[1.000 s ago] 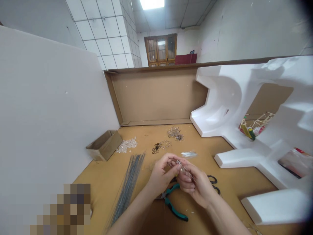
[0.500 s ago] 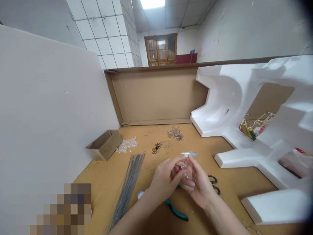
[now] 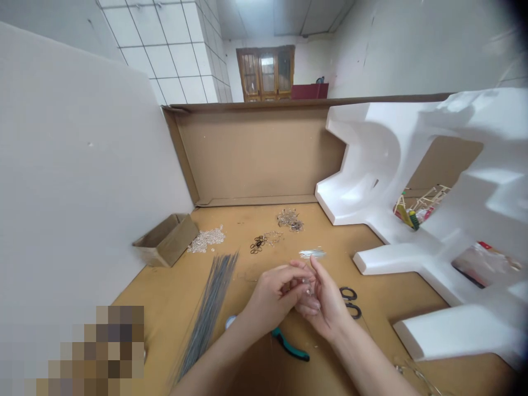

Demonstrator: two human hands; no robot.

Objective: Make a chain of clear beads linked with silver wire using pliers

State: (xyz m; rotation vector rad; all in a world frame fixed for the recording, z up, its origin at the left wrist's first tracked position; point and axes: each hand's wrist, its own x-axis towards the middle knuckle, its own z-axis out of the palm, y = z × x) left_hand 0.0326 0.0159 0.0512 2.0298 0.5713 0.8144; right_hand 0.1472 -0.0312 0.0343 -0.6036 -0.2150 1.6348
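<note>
My left hand (image 3: 275,294) is closed in a pinch on a small clear bead (image 3: 306,281) above my right palm. Cupped beneath, my right hand (image 3: 328,308) has its fingers curled round a few more clear pieces and its thumb raised. How many pieces lie there is hidden by the fingers. Below my left wrist shows one teal handle of the pliers (image 3: 291,347); their jaws are covered. The black-handled scissors (image 3: 350,302) lie just right of my right hand. A bundle of thin grey wires (image 3: 212,313) lies left of my left forearm.
A small cardboard box (image 3: 167,242) stands beside a pile of clear beads (image 3: 208,240). Farther back are black rings (image 3: 258,244), a heap of wire pieces (image 3: 290,218) and short silvery pins (image 3: 312,253). White foam (image 3: 388,264) borders the right; a cardboard wall (image 3: 256,157) rises behind.
A thin wire seen between my fingers a second ago no longer shows. My right hand has opened into a cup, its thumb lifting. The view has shifted slightly.
</note>
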